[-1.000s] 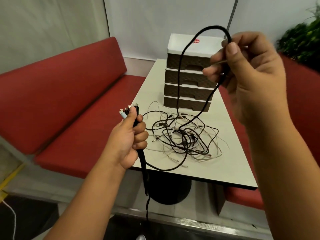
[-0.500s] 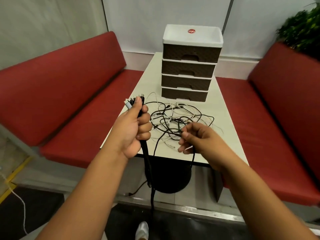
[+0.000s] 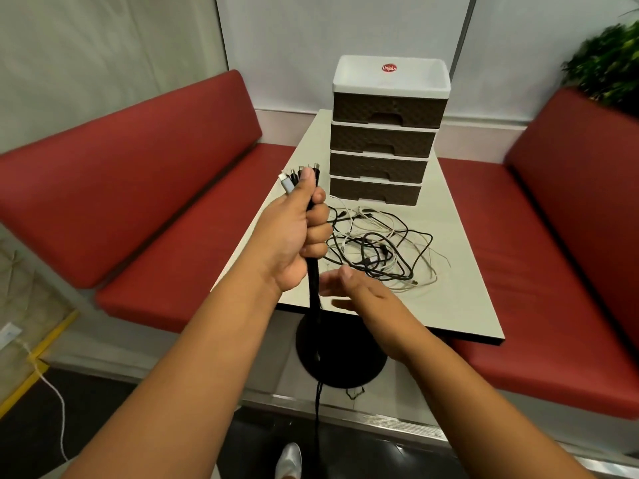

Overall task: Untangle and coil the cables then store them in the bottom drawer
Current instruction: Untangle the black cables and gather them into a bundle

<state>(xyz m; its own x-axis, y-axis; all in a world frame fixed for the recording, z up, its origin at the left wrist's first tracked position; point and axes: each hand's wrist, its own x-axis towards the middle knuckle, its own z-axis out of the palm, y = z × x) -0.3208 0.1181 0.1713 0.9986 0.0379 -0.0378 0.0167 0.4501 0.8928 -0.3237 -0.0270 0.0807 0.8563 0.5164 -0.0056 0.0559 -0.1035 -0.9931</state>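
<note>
In the head view, the left hand point(image 3: 294, 233) is making a tight fist around a bundle of black cables point(image 3: 314, 292), gripping it just below the connector ends point(image 3: 300, 174), which are fanning out above the thumb; one of them is a silver plug. Below the fist the bundle is hanging straight down past the near table edge toward the floor. The right hand point(image 3: 359, 293) is hovering just below and to the right of the left fist, fingers spread and slightly blurred, palm facing the bundle; whether its fingertips are touching the cables cannot be told, and it is gripping nothing.

Beyond the right hand, a tangle of black and white cables point(image 3: 380, 250) is lying loose on the white table point(image 3: 460, 305). Farther away, behind that tangle and beyond the left fist, a brown four-drawer organizer point(image 3: 383, 133) with a white top tray is standing on the table; its bottom drawer point(image 3: 375, 192) is sitting pushed in, as are the three above. Red bench seats point(image 3: 138, 188) are running outside both arms, and a green plant point(image 3: 608, 63) is showing far off to the right.
</note>
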